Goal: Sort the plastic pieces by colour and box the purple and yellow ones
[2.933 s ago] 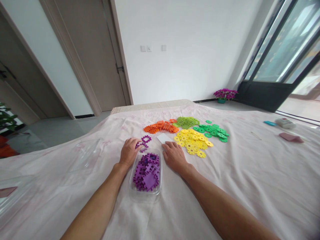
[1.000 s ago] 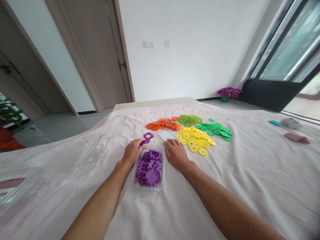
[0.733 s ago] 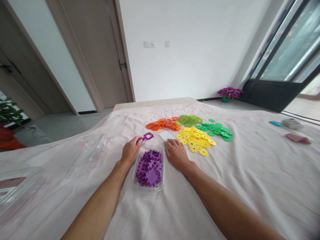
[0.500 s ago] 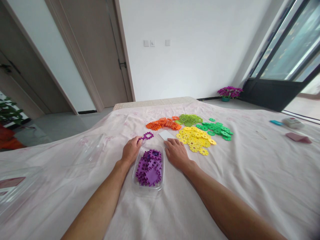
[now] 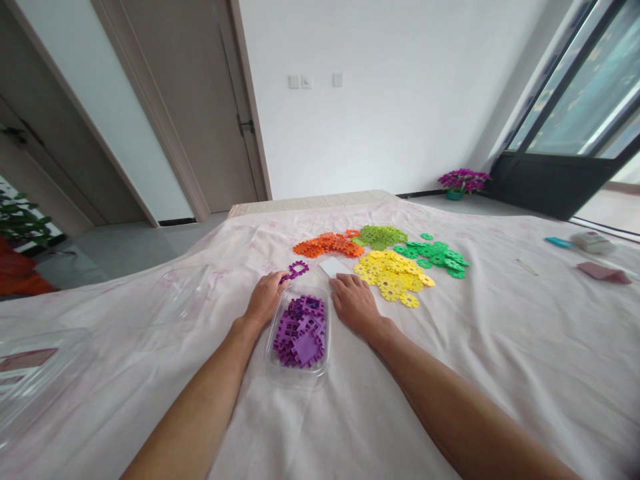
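Observation:
My left hand (image 5: 269, 294) is closed round one end of a purple building piece. Just past its fingertips lies a purple open square frame (image 5: 299, 269), which seems to touch that piece. Flat on the cloth, fingers stretched out, my right hand (image 5: 356, 303) touches the near end of a white card (image 5: 331, 267). Between my hands stands a clear plastic box (image 5: 327, 347) holding several purple toothed squares (image 5: 307, 347), some solid and some hollow. Right of the card spreads a heap of yellow flower-shaped discs (image 5: 393, 270).
Orange discs (image 5: 327, 245), lime discs (image 5: 383, 235) and green discs (image 5: 440, 257) lie in heaps farther back. Clear plastic containers (image 5: 30, 373) sit on the left. A blue item (image 5: 559, 242), a white packet (image 5: 593, 243) and a pink cloth (image 5: 603, 272) rest at the right.
The view has shifted slightly. My hands, the purple pieces and the box keep about the same places.

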